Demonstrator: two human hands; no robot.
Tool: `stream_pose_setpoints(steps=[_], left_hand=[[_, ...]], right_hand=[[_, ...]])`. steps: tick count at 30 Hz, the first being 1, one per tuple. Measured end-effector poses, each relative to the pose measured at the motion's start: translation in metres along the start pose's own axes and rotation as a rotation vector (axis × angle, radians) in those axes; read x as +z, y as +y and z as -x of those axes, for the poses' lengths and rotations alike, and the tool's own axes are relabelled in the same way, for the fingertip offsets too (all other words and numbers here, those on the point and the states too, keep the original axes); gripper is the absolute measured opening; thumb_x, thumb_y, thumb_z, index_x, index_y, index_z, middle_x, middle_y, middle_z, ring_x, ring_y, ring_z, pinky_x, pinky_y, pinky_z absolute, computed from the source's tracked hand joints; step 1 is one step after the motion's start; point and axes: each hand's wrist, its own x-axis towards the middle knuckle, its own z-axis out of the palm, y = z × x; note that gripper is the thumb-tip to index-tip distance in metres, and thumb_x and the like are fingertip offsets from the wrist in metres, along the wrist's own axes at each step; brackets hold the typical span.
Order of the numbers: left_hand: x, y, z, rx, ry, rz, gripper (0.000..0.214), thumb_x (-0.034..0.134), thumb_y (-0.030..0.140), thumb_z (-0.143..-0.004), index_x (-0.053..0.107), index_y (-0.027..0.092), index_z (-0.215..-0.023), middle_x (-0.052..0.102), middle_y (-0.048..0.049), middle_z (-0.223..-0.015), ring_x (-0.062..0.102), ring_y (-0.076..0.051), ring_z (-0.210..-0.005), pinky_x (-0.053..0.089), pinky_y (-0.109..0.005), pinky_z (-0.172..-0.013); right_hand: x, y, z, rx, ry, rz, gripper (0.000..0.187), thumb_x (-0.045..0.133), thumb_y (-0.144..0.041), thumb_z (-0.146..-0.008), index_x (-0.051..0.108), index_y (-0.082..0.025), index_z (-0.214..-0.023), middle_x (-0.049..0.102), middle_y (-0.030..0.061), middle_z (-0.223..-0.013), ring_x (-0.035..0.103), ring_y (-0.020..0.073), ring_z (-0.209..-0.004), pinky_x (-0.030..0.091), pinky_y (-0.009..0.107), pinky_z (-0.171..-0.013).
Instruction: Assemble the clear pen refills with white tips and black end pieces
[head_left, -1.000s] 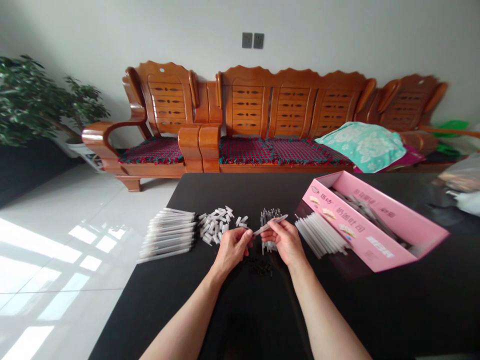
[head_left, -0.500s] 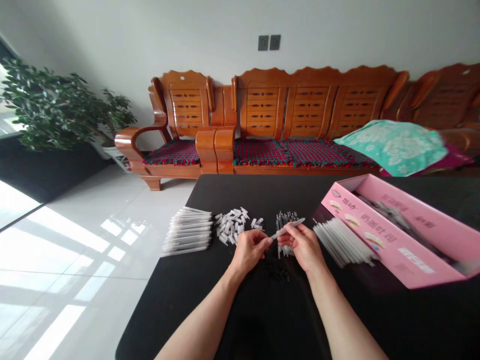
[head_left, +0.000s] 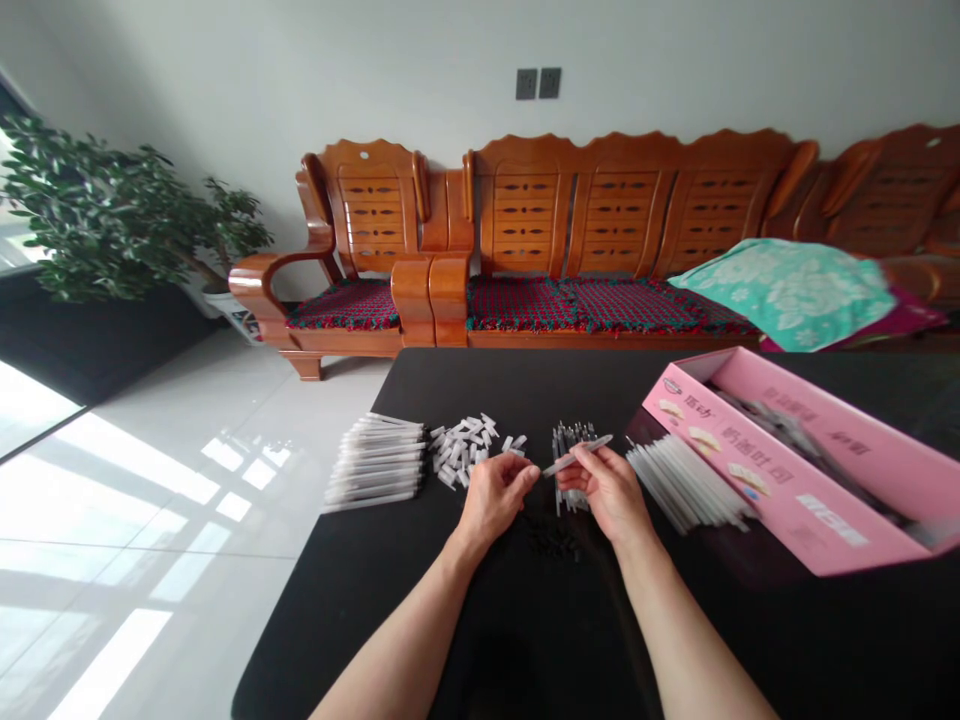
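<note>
My right hand [head_left: 609, 487] pinches a whitish pen barrel [head_left: 577, 455] between thumb and fingers, tilted with its right end higher. Close to the barrel's lower left end is my left hand [head_left: 495, 495], its thumb and forefinger pressed together; what they hold, if anything, is too small to make out. Behind and below the right fingers lie several pen refills [head_left: 561, 440], partly covered. Small black pieces [head_left: 553, 540] are heaped on the table just in front of the hands. White pen caps [head_left: 459, 450] lie loose beyond my left hand.
A row of capped white pens [head_left: 379, 460] lies at the left of the black table [head_left: 360, 610]. More whitish barrels [head_left: 690, 485] are bundled on the right, against a pink box [head_left: 765, 480] with grey contents. A wooden bench [head_left: 622, 225] stands behind the table.
My left fingers have drawn slightly left, off the end of the pen barrel, leaving a small gap. The right hand keeps the barrel in nearly the same place.
</note>
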Motion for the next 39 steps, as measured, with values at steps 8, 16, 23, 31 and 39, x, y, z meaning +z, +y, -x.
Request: stream_pose_setpoints(steps=[8,16,23,31,39], left_hand=[[-0.046,-0.008,-0.013,0.085,0.471,-0.398,0.015,0.059,0.026,-0.086,0.073,0.020,-0.088,0.069,-0.0035,-0.085,0.059,-0.014,-0.066,0.045,-0.024,-0.068],[-0.035,-0.010,-0.009,0.069,0.131,-0.721,0.017,0.065,0.031,-0.085,0.075,0.023,-0.097,0.070,-0.0064,-0.089,0.064,-0.021,-0.077,0.044,-0.029,-0.069],[-0.030,-0.009,-0.004,0.030,0.043,-0.812,0.018,0.068,0.027,-0.080,0.072,0.023,-0.097,0.070,-0.0062,-0.093,0.064,-0.021,-0.081,0.042,-0.028,-0.067],[-0.029,-0.005,-0.007,0.041,0.119,-0.374,0.026,0.061,0.026,-0.083,0.075,0.019,-0.103,0.070,-0.0055,-0.082,0.061,-0.017,-0.070,0.046,-0.028,-0.068],[-0.024,0.001,-0.008,-0.181,0.035,0.594,0.029,0.076,0.033,-0.072,0.067,0.013,-0.091,0.063,-0.0009,-0.072,0.059,-0.010,-0.061,0.046,-0.019,-0.051]], right_hand=[[-0.002,-0.007,0.002,-0.011,0.006,-0.009,0.062,0.080,-0.033,-0.073,0.058,-0.017,-0.128,0.065,-0.0031,-0.058,0.056,0.0118,-0.042,0.045,0.021,-0.038],[-0.002,-0.008,0.004,0.016,-0.098,0.017,0.036,0.076,-0.034,-0.076,0.069,-0.018,-0.107,0.063,-0.0023,-0.057,0.053,0.0115,-0.042,0.043,0.022,-0.038],[-0.001,-0.008,0.003,0.037,-0.111,-0.057,0.021,0.074,-0.032,-0.075,0.070,-0.018,-0.091,0.069,0.0024,-0.065,0.063,0.0158,-0.051,0.050,0.026,-0.044],[-0.002,-0.007,0.001,-0.034,-0.037,-0.076,0.029,0.079,-0.026,-0.071,0.064,-0.020,-0.095,0.074,0.0037,-0.072,0.070,0.0184,-0.059,0.057,0.028,-0.053],[-0.004,-0.007,0.001,-0.070,-0.041,-0.056,0.022,0.074,-0.033,-0.079,0.069,-0.015,-0.091,0.059,-0.0043,-0.050,0.048,0.0078,-0.034,0.035,0.018,-0.031]])
